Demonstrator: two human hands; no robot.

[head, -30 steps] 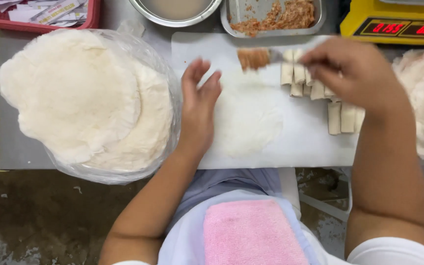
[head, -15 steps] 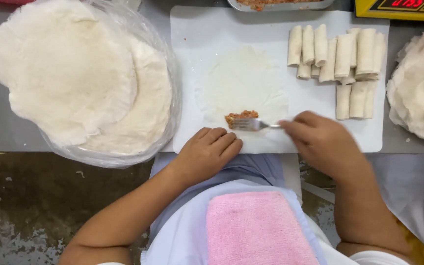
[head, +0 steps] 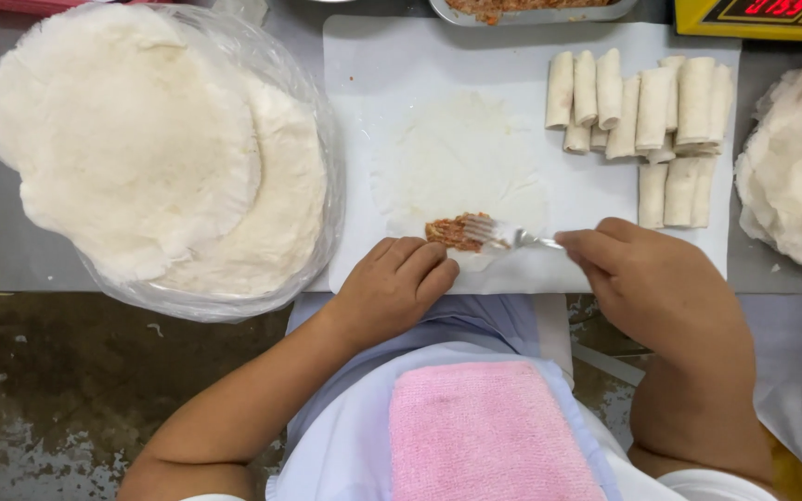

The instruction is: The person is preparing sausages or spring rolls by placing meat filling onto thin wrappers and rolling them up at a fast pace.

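Note:
A thin round white wrapper (head: 461, 167) lies flat on the white board (head: 373, 74). A small heap of reddish-brown filling (head: 452, 232) sits on its near edge. My right hand (head: 647, 278) holds a metal fork (head: 498, 234) whose tines press on the filling. My left hand (head: 392, 288) rests at the near edge of the wrapper, fingers curled and touching it just beside the filling. Several finished white rolls (head: 647, 116) lie in rows at the board's far right.
A large stack of round wrappers (head: 122, 139) sits in a clear plastic bag at left. Another pile of wrappers (head: 800, 167) lies at right. A metal tray of filling (head: 531, 9) and a yellow scale (head: 758, 19) stand behind. A pink towel (head: 489, 431) covers my lap.
The fork carried filling from the tray down to the wrapper's near edge. My left hand slid from the wrapper's far left to its near edge. The view has shifted slightly.

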